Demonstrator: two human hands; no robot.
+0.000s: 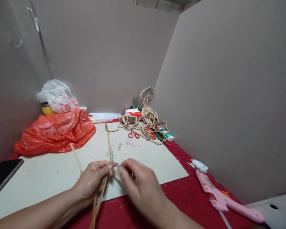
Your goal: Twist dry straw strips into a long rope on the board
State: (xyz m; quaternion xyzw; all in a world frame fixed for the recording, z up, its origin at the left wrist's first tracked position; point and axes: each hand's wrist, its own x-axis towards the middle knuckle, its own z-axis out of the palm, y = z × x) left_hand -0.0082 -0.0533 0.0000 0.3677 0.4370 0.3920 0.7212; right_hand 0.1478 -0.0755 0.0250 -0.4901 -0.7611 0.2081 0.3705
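Note:
A thin braided straw cord (109,140) runs down the white board from its back edge to my hands. My left hand (95,178) pinches its lower end between thumb and fingers, and loose straw strands (98,203) hang below toward the board's front edge. Just to the right, my right hand (139,178) is closed with thumb against fingers on a pale strand (119,178) that leads off from the braid's end. That hand is slightly blurred.
The white board (50,168) lies on a red cloth (186,197). Around it are an orange bag (57,132), a phone (3,175), coiled braided cord (149,116), red-handled scissors (133,135), white sticks (105,116) and a pink glue gun (219,197). Grey panels (105,57) enclose the table.

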